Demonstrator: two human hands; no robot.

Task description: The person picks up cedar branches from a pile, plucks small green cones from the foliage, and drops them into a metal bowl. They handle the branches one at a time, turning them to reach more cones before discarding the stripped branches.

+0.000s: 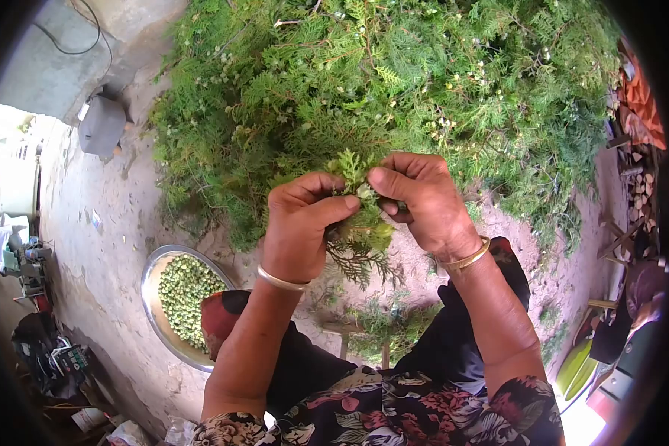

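Note:
My left hand (301, 223) is closed around an evergreen sprig (364, 232) with flat, scaly green leaves. Its thumb presses near a small pale green cone (364, 191) on the sprig. From the other side, my right hand (420, 204) pinches with thumb and forefinger at the sprig's upper edge; whatever is between those fingertips is hidden. Just beyond both hands lies a large heap of cut evergreen branches (394, 82) dotted with pale cones. Low on the left, a metal basin (154, 327) holds many small green cones (188, 297).
Between my knees is a small wooden stool (343, 343) with loose greenery around it. A grey bucket-like container (102, 125) stands by the wall at upper left. Stacked firewood (641, 189) and an orange sheet (641, 104) line the right side.

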